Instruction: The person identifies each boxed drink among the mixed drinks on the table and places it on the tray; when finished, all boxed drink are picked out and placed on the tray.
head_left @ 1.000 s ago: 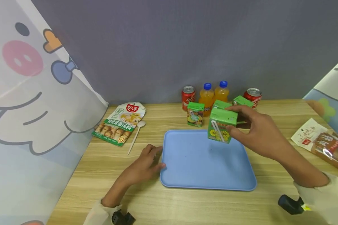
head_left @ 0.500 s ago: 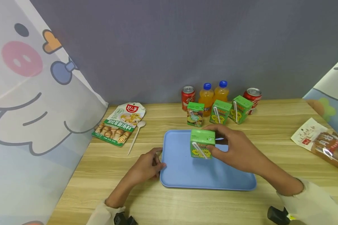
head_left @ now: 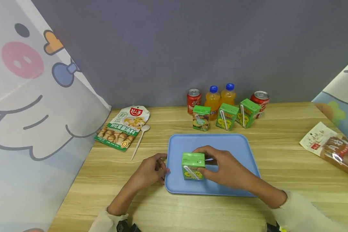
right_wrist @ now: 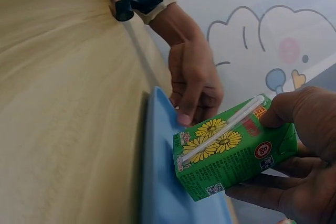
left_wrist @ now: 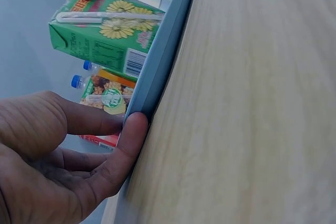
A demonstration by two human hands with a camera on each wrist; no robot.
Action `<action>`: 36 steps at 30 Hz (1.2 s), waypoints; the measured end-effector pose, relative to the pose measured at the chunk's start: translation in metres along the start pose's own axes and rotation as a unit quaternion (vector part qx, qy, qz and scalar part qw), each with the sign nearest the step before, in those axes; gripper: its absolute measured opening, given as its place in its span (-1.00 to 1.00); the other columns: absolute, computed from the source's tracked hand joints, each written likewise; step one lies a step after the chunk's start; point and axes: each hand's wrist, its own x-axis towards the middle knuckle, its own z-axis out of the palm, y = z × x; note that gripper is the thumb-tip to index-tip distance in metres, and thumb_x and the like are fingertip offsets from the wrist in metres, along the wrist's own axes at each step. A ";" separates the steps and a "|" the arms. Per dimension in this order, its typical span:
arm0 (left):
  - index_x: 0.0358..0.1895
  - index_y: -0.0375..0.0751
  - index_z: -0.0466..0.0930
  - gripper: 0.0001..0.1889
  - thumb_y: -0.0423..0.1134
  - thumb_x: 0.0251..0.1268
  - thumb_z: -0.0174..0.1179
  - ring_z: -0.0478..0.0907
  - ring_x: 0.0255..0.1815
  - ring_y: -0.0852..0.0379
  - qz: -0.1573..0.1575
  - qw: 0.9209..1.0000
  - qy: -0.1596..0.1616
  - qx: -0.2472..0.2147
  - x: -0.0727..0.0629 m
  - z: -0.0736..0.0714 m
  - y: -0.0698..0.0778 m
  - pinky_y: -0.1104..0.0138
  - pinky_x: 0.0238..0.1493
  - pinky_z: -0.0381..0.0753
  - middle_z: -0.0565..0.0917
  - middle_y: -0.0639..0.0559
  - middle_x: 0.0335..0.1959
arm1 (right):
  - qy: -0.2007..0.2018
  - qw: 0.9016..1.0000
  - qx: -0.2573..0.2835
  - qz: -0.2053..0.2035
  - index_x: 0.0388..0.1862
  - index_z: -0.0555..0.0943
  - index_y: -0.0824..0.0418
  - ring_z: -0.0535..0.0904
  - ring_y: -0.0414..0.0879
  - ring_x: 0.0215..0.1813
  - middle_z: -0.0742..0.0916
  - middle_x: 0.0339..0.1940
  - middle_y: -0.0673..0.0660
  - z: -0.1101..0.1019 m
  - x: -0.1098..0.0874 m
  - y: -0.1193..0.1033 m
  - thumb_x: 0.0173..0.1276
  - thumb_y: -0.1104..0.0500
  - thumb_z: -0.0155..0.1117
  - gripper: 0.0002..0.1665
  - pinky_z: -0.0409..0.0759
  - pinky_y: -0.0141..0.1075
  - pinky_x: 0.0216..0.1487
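Observation:
A green juice box (head_left: 193,166) with yellow flowers and a white straw on its side stands upright over the left part of the blue tray (head_left: 226,141). My right hand (head_left: 227,167) grips it from the right, thumb on the front and fingers behind. In the right wrist view the base of the juice box (right_wrist: 231,145) is at the tray's surface; whether it fully touches cannot be told. My left hand (head_left: 150,170) holds the tray's left rim, with thumb and finger tips on the edge (left_wrist: 157,72) in the left wrist view.
Behind the tray stand more small drink boxes (head_left: 227,116), two orange drink bottles (head_left: 212,100), and red cans (head_left: 194,100) (head_left: 261,98). A soup seasoning pouch (head_left: 123,127) and white spoon (head_left: 140,140) lie left. A bread package (head_left: 333,148) lies right.
My right hand has carried the juice box leftward, toward me and down, from above the tray's back edge to its left part. The left hand stays at the rim.

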 end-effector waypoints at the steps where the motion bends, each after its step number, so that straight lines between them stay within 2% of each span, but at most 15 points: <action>1: 0.37 -0.45 0.35 -0.42 -0.52 0.29 0.27 0.64 -0.52 0.03 -0.001 1.000 -0.001 0.001 0.000 0.000 0.000 0.22 -0.53 0.80 0.56 -0.15 -0.30 | -0.003 1.000 0.002 0.004 0.25 0.50 -0.06 0.66 -0.14 0.10 0.66 0.14 -0.10 0.003 0.000 0.001 0.34 0.14 0.45 -0.46 0.72 -0.16 0.13; 10: 0.38 -0.42 0.34 -0.42 -0.50 0.31 0.27 0.64 -0.49 0.01 -0.006 1.000 -0.007 0.004 -0.002 -0.001 0.000 0.21 -0.51 0.81 0.56 -0.15 -0.28 | -0.014 1.000 0.014 0.023 0.26 0.50 -0.15 0.61 -0.25 0.15 0.64 0.14 -0.25 0.012 -0.001 0.000 0.31 0.15 0.48 -0.42 0.67 -0.23 0.20; 18: 0.37 -0.43 0.35 -0.43 -0.50 0.31 0.27 0.64 -0.48 0.02 -0.004 1.000 -0.005 0.003 -0.002 -0.002 0.000 0.22 -0.50 0.81 0.55 -0.15 -0.28 | -0.018 0.998 0.036 0.041 0.29 0.50 -0.19 0.59 -0.23 0.21 0.62 0.19 -0.25 0.013 -0.004 0.005 0.34 -0.04 0.44 -0.44 0.61 -0.27 0.27; 24: 0.37 -0.44 0.34 -0.42 -0.50 0.31 0.29 0.63 -0.49 0.02 -0.002 1.000 -0.006 -0.010 -0.002 -0.002 -0.001 0.22 -0.50 0.80 0.54 -0.18 -0.27 | -0.016 0.999 0.036 0.025 0.35 0.48 -0.16 0.52 -0.23 0.30 0.60 0.25 -0.22 0.005 -0.006 0.008 0.35 -0.12 0.40 -0.39 0.56 -0.21 0.35; 27: 0.38 -0.44 0.33 -0.42 -0.49 0.31 0.29 0.63 -0.48 0.02 0.000 1.000 -0.008 -0.012 -0.002 -0.002 -0.001 0.22 -0.50 0.80 0.54 -0.18 -0.26 | 0.012 0.999 0.039 0.003 0.37 0.48 -0.07 0.51 -0.19 0.33 0.60 0.29 -0.14 -0.010 -0.005 0.009 0.40 -0.05 0.38 -0.41 0.53 -0.21 0.38; 30: 0.38 -0.43 0.33 -0.42 -0.49 0.32 0.28 0.63 -0.47 0.02 0.000 1.000 -0.009 -0.006 -0.002 -0.002 0.000 0.22 -0.49 0.81 0.54 -0.17 -0.26 | 0.074 0.997 0.019 0.002 0.35 0.49 -0.03 0.52 -0.15 0.32 0.61 0.27 -0.08 -0.033 0.000 0.011 0.41 0.01 0.37 -0.45 0.53 -0.30 0.36; 33: 0.39 -0.43 0.33 -0.42 -0.49 0.33 0.26 0.64 -0.46 0.02 -0.004 1.000 -0.010 -0.006 -0.002 -0.001 0.000 0.21 -0.48 0.81 0.55 -0.16 -0.26 | 0.142 0.989 -0.020 0.029 0.36 0.49 -0.03 0.52 -0.14 0.32 0.61 0.28 -0.05 -0.061 0.003 0.014 0.42 -0.01 0.36 -0.44 0.51 -0.42 0.33; 36: 0.39 -0.44 0.31 -0.43 -0.50 0.34 0.24 0.64 -0.45 0.01 -0.003 1.000 -0.013 -0.006 -0.002 -0.001 0.000 0.20 -0.47 0.81 0.55 -0.16 -0.26 | 0.201 0.977 -0.042 0.049 0.40 0.48 0.02 0.48 -0.05 0.36 0.59 0.32 0.03 -0.093 0.005 0.020 0.44 0.01 0.35 -0.41 0.47 -0.54 0.31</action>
